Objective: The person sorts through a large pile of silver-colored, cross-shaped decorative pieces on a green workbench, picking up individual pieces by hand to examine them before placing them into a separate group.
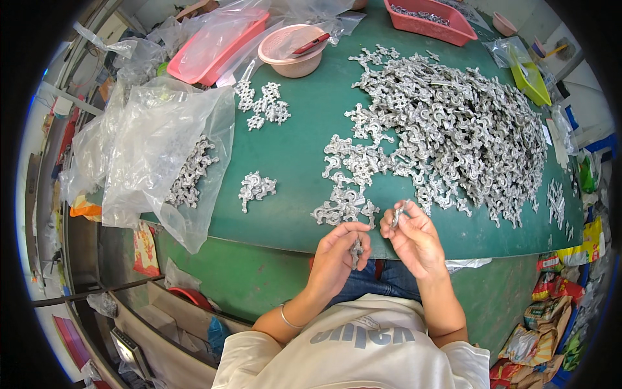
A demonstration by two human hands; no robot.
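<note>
My left hand (341,253) is closed around a small silver-grey cast metal part (356,251), just at the table's near edge. Beside it, my right hand (414,236) pinches another metal part (400,212) between thumb and fingers, a little higher. Beyond both hands spreads a large heap of similar metal parts (466,123), with looser ones (346,201) trailing to its near left. Two small groups lie farther left: one cluster (257,188) near the table's front and another (264,105) behind it. More parts (193,172) sit inside a clear plastic bag (155,142).
The green table (291,155) has its near edge by my body. At the back are a pink tray (220,48), a pink bowl (295,61) with a red phone-like object (311,43), and another pink tray (434,26). A yellow-green scoop-like container (531,83) stands right; thin metal strips (556,202) lie near it.
</note>
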